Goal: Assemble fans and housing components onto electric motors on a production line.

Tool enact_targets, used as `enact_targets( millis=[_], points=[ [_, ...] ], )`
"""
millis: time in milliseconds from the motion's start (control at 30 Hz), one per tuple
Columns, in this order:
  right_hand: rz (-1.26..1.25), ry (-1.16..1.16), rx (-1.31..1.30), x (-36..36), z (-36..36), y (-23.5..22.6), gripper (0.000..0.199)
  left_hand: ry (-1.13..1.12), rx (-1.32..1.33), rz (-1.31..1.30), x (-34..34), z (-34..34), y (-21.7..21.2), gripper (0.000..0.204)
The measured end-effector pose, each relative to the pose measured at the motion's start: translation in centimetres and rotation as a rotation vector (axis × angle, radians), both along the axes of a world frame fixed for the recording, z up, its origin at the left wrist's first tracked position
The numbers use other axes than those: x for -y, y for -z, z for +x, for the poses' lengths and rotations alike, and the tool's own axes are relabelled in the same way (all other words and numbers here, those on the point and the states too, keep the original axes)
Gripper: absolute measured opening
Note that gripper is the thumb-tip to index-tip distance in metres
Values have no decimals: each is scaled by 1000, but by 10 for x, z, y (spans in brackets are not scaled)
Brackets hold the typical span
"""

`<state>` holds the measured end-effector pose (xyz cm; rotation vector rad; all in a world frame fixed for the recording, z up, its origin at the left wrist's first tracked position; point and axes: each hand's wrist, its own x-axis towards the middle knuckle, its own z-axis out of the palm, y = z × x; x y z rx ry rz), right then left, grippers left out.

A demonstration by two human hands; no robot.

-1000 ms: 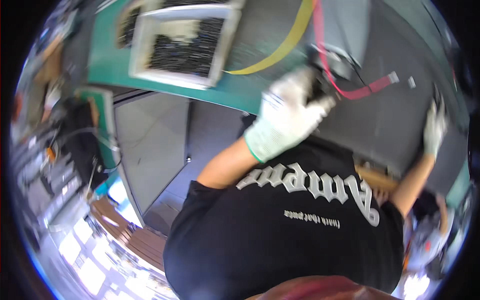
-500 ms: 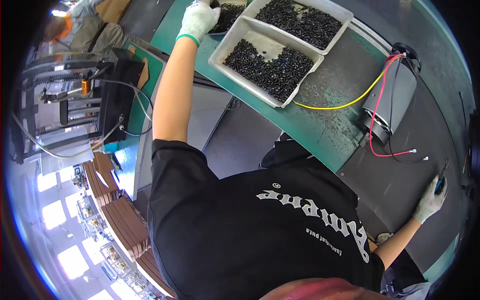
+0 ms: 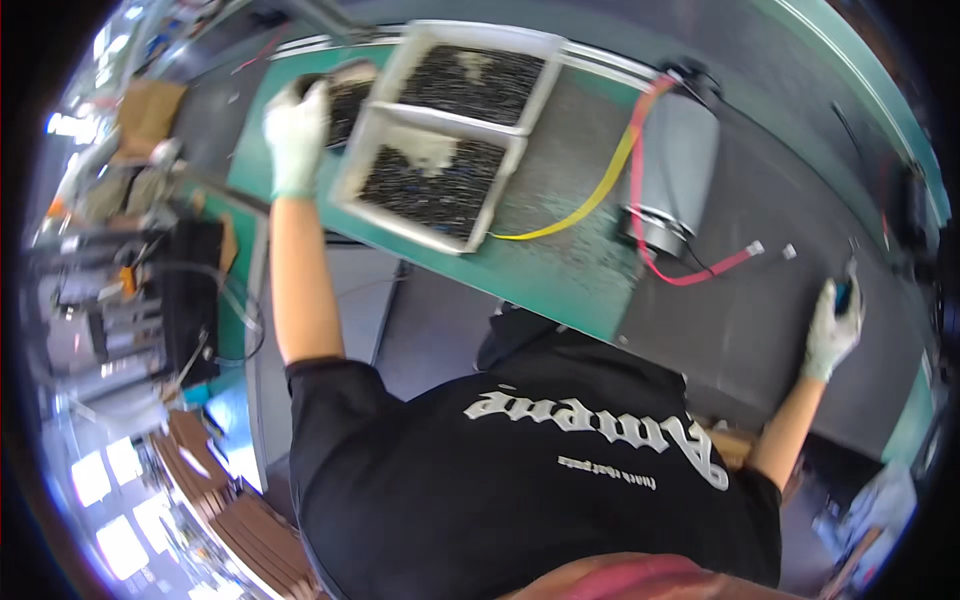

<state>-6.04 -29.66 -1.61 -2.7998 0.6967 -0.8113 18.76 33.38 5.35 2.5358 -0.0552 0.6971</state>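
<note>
My gloved left hand (image 3: 297, 135) is at the far left of the green bench, beside a small bin (image 3: 350, 108) of dark parts. Its fingers are curled closed; a dark bit shows at the fingertips, too blurred to name. Right of that bin sit two pale trays (image 3: 432, 236) full of small black pieces. On the right, my gloved right hand (image 3: 835, 325) is closed round blue-handled pliers (image 3: 845, 292), their metal tip pointing away from me. Between the hands lies a grey cylindrical motor (image 3: 675, 165) with a red wire (image 3: 690, 280), a yellow wire (image 3: 590, 205) and a black one.
The bench's green top (image 3: 570, 285) has a worn patch and adjoins a dark grey surface (image 3: 740, 340). A black machine frame with cables (image 3: 190, 290) stands at the left. Brown stacked boards (image 3: 260, 535) lie at the lower left. A raised metal edge runs along the back.
The view has swung, shifting the bench leftward, and is now blurred. My left hand stays by the small bin, and my right hand still holds the pliers over the grey surface.
</note>
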Motion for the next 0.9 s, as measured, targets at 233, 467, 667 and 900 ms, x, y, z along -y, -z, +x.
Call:
enact_targets(
  millis=[233, 467, 667, 900],
  points=[
    [182, -634, 94, -124, 36, -100, 45, 603, -872, -1276, 242, -129, -33, 27],
    [-178, -803, 135, -133, 38, -137, 47, 829, -804, -1520, 283, -142, -32, 17],
    [-262, -793, 133, -142, 34, -142, 48, 824, -772, -1495, 281, -145, -32, 19],
    [-239, -702, 53, -142, 45, -127, 41, 730, -754, -1291, 278, -141, -40, 30]
  ],
)
